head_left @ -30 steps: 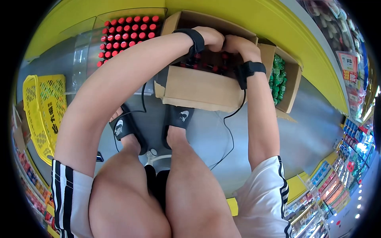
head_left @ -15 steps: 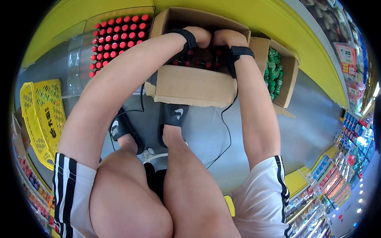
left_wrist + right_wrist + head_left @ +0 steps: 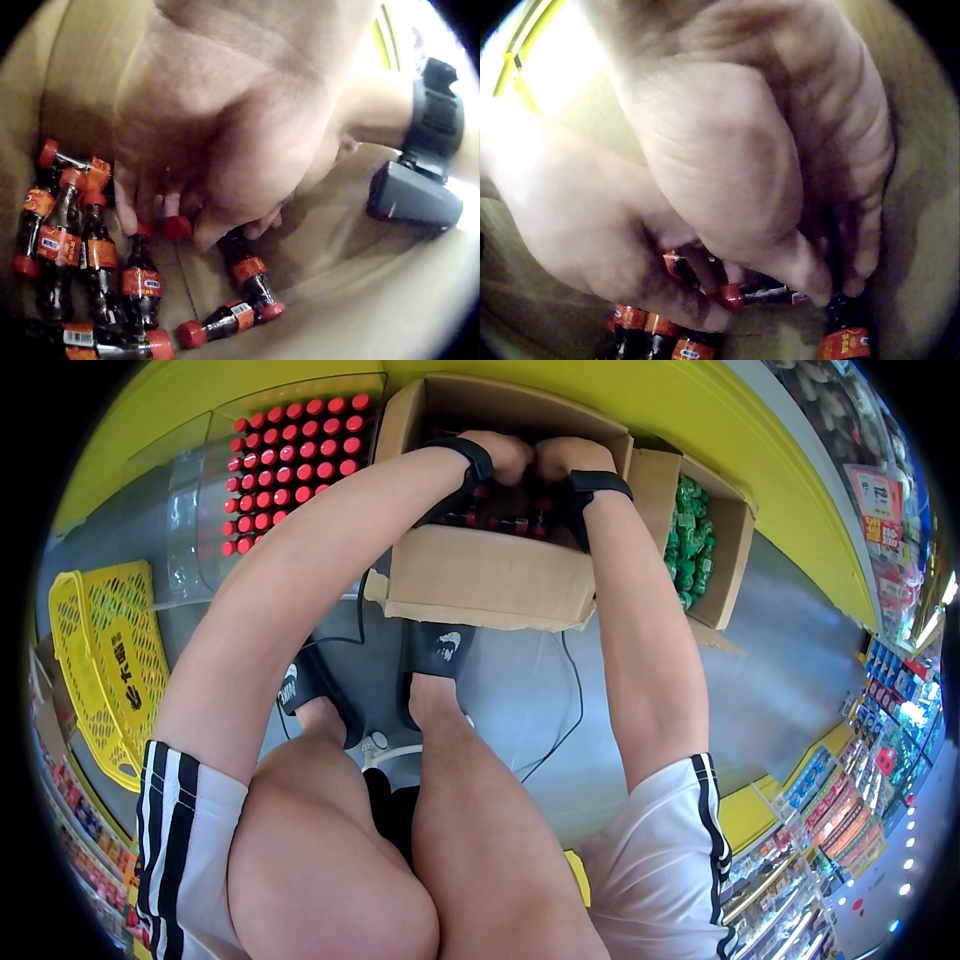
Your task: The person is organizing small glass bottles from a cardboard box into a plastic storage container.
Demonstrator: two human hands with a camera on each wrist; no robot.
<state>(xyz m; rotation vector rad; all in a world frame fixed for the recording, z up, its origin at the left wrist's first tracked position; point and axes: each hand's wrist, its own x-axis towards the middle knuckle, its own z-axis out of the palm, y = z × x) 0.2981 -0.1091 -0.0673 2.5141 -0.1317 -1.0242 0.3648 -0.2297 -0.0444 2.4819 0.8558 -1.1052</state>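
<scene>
- The right hand (image 3: 757, 142), biggest and nearest, reaches down with thumb and fingers pinching the dark neck of a bottle (image 3: 845, 343); its red label meets the lower edge.
- The left hand (image 3: 585, 217) is beside it, to the left, fingers curled about another bottle, its red cap (image 3: 733, 298) poking out past the fingertips; the grip is partly hidden.
- Just right of that cap lies a dark shape, too covered to make out.
- Three labelled bottles (image 3: 660, 330) sit side by side below the left hand.
- Tan box (image 3: 926, 202) walls surround both hands.
- Upper left, a yellow strip (image 3: 534, 21) borders white glare.
</scene>
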